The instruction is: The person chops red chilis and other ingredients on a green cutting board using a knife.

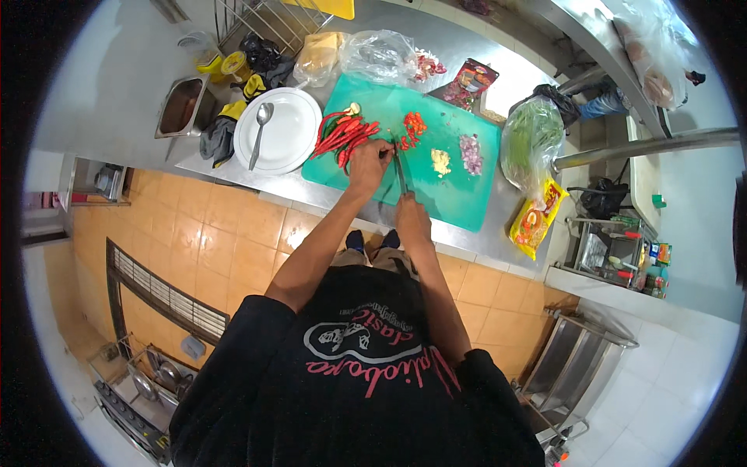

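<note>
On a green cutting board (459, 204) my right hand (412, 219) grips a knife (401, 173), its blade pointing away from me. My left hand (369, 166) is closed just left of the blade, fingertips pinched together; what they hold is too small to make out. Whole red chilies (342, 138) lie in a heap beyond and left of that hand, with some green ones and a pale garlic clove (355, 108). Past the knife tip is a pile of cut red chili (412, 131). Chopped garlic (440, 163) and diced shallot (471, 154) form two piles to the right.
Left of the board, a white plate (288, 148) bears a spoon (261, 128). Plastic bags (379, 56) and a red-black packet (475, 76) lie behind. On the right are a bag of green vegetables (532, 140) and a yellow packet (538, 218). A metal rail (646, 148) juts in.
</note>
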Demonstrator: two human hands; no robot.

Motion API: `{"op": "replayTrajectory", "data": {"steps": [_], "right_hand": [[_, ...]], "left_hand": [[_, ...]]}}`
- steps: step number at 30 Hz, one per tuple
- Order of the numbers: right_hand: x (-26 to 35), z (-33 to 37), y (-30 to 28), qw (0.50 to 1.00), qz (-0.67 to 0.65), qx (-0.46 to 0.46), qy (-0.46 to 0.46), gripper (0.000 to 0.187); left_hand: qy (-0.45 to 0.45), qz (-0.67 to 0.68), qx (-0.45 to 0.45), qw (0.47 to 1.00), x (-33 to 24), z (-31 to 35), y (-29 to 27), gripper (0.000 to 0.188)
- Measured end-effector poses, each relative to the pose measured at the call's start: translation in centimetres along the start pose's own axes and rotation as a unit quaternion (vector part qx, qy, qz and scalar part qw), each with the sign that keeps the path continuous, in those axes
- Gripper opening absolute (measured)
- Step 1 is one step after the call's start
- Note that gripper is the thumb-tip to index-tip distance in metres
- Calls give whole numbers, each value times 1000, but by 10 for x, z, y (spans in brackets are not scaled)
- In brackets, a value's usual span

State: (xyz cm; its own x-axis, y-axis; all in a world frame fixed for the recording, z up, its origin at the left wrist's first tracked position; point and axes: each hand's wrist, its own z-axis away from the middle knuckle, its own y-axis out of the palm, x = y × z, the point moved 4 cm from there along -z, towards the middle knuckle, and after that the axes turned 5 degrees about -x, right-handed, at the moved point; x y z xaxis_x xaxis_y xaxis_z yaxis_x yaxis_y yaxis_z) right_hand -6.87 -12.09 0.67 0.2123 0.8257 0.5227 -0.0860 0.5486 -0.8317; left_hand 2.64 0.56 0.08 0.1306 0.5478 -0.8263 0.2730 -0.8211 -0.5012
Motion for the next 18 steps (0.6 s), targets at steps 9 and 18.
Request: {"op": "replayTrajectory", "data": {"steps": [9,18], "right_hand": [[-10,10,-8,1000,-4,12,4,30],[-9,-1,-17,1000,-14,4,1,32]], "left_hand": [[-7,27,15,999,4,-3,1,12],[68,36,-16,997,-2,5,-8,15]]}}
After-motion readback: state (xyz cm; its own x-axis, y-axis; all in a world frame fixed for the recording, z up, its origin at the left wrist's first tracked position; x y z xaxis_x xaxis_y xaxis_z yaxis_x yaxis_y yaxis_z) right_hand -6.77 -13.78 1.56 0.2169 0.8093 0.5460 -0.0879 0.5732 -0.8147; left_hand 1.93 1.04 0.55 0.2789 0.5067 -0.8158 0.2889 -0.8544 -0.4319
